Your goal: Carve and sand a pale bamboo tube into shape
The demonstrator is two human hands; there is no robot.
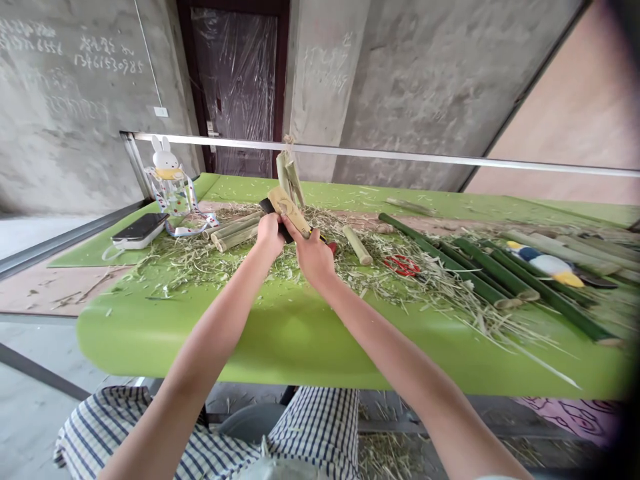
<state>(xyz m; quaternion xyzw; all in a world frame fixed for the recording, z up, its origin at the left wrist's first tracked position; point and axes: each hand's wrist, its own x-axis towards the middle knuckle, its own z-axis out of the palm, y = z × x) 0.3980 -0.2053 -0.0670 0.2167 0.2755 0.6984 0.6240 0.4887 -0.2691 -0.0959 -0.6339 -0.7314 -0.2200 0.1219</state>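
Note:
My left hand (269, 235) is closed around a short bamboo section (289, 208) that stands up from the green mat (280, 327). My right hand (313, 255) grips a knife by its handle; the dark blade (267, 206) lies across the top of the bamboo, and a red end of the handle (332, 247) shows past my fingers. Thin split bamboo strips (290, 175) stick upward behind the piece. Shavings cover the mat around both hands.
Cut bamboo pieces (235, 232) lie left of my hands and one (357, 245) to the right. Red scissors (403, 265), long green bamboo poles (500, 277), a phone on a power bank (140, 230) and a rabbit-topped bottle (169, 183) lie around.

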